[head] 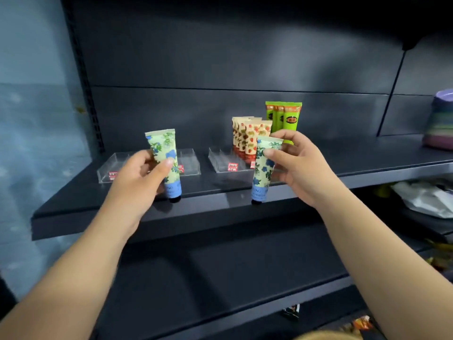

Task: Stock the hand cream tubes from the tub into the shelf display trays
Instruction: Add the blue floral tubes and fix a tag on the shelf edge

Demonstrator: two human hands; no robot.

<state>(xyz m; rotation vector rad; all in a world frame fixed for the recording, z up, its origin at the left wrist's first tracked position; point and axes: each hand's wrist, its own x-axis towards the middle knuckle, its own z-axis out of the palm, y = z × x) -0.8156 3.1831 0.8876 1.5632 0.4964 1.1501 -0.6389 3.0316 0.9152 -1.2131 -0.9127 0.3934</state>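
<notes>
Our left hand (pixel 142 173) grips a cream-coloured plastic hand cream tube with blue flowers and a blue cap end (pixel 164 163), thumb across its front. Our right hand (pixel 291 163) pinches a matching blue-flowered tube (pixel 263 170) near its crimped top. Both tubes hang cap-down in front of the dark metal shelf (pixel 220 187), not yet in the clear acrylic display trays (pixel 191 165) behind them. These tubes look light, soft-walled and a little slick, so holding mid-body or at the stiff crimp seems safest. Red-patterned tubes (pixel 247 138) and green tubes (pixel 284 116) already stand in the right tray.
</notes>
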